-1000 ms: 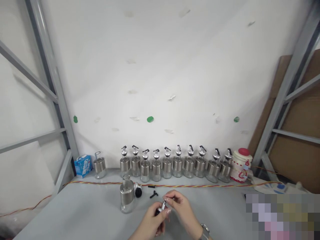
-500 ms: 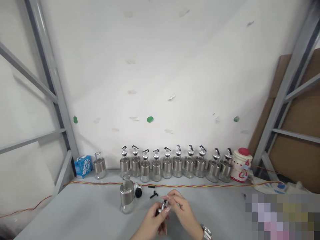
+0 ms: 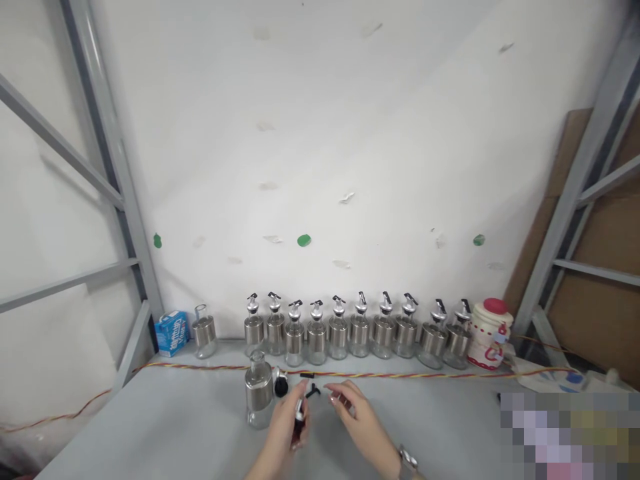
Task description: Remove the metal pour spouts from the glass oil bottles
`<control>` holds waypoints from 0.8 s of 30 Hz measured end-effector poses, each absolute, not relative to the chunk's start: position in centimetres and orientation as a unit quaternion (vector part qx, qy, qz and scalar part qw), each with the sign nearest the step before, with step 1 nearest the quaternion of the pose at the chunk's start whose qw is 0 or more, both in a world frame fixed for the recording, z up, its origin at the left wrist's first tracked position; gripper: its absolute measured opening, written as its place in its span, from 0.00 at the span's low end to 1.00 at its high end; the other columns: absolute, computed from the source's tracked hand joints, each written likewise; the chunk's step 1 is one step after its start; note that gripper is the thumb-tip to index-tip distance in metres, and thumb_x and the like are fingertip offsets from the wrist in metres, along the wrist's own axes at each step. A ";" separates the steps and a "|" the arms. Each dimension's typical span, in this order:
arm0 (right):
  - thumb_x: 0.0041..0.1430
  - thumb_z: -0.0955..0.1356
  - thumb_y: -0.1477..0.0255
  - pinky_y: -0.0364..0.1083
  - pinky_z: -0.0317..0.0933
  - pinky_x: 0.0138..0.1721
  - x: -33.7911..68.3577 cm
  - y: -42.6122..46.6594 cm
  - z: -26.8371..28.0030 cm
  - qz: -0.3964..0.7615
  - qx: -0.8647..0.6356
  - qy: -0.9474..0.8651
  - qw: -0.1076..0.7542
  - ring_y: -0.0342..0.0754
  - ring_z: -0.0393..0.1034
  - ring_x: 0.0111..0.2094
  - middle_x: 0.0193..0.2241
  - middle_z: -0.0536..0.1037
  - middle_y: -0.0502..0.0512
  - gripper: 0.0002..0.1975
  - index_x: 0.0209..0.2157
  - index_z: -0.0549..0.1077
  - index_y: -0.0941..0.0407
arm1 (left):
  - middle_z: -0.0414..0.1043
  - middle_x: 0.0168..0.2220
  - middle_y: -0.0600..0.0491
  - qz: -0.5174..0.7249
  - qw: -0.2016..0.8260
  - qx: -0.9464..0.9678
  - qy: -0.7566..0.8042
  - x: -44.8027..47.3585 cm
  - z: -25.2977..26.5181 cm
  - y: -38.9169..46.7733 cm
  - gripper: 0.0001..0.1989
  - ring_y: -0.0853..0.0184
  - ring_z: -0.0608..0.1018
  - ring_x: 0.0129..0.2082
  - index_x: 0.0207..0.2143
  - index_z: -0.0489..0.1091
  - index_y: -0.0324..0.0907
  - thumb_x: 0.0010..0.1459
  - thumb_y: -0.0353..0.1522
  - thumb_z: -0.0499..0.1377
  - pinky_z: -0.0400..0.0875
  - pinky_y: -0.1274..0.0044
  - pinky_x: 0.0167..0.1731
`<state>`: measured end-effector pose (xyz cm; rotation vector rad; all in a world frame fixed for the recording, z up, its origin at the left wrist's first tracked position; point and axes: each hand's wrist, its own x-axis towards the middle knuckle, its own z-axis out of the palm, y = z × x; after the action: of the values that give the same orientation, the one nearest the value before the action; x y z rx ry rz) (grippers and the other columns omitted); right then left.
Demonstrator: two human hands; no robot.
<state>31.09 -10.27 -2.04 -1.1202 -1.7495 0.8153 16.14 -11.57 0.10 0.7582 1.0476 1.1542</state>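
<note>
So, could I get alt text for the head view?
A person's left hand holds a silver and black pourer top; the right hand is near a small black plastic piece on the grey table. Behind stand ten steel-banded glass bottles with pourers.

We've got a silver-and-black pourer (image 3: pixel 299 411), plain grey counter (image 3: pixel 175 413), blue box (image 3: pixel 171 335) with white lettering, cream jar (image 3: pixel 481 333) with red dots, red lid (image 3: pixel 495 306), plus red-and-yellow twisty wire (image 3: pixel 425 375).

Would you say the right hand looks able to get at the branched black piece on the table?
Probably yes: the right hand shows nothing in its grasp, and the branched black piece lies close by, with nothing visible between them.
</note>
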 end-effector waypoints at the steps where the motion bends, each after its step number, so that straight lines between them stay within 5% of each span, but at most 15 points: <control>1: 0.54 0.62 0.71 0.44 0.58 0.39 30.9 -9.9 -2.1 0.313 -0.455 -0.717 0.425 0.47 0.64 0.35 0.34 0.69 0.54 0.12 0.40 0.70 0.53 | 0.52 0.07 0.63 0.524 0.651 0.324 0.444 15.9 0.2 -11.6 0.22 0.80 0.54 0.06 0.12 0.55 0.41 0.45 0.48 0.55 0.37 0.84 0.09; 13: 0.47 0.60 0.80 0.44 0.55 0.37 28.5 -6.9 -3.6 0.206 -0.517 -0.763 0.329 0.49 0.63 0.35 0.31 0.68 0.56 0.07 0.27 0.67 0.58 | 0.51 0.09 0.64 0.551 0.607 0.309 0.482 15.7 0.6 -11.3 0.24 0.80 0.52 0.06 0.14 0.55 0.41 0.41 0.52 0.56 0.39 0.85 0.07; 21: 0.51 0.60 0.75 0.44 0.56 0.36 30.9 -8.6 -2.7 0.223 -0.524 -0.752 0.333 0.48 0.63 0.33 0.30 0.69 0.54 0.05 0.28 0.67 0.57 | 0.56 0.10 0.62 0.519 0.615 0.309 0.507 16.1 0.5 -11.3 0.23 0.79 0.57 0.07 0.17 0.59 0.41 0.39 0.52 0.56 0.40 0.85 0.09; 24: 0.52 0.60 0.77 0.45 0.54 0.42 31.6 -9.4 -1.9 0.191 -0.511 -0.762 0.349 0.49 0.61 0.40 0.36 0.68 0.56 0.10 0.34 0.69 0.56 | 0.59 0.13 0.63 0.523 0.608 0.308 0.512 16.0 -0.8 -10.6 0.20 0.78 0.61 0.09 0.23 0.61 0.41 0.34 0.46 0.62 0.43 0.85 0.10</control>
<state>31.59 -9.40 -1.93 -1.3244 -1.9745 0.4955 16.04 -10.63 -0.78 0.7112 1.1840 1.2082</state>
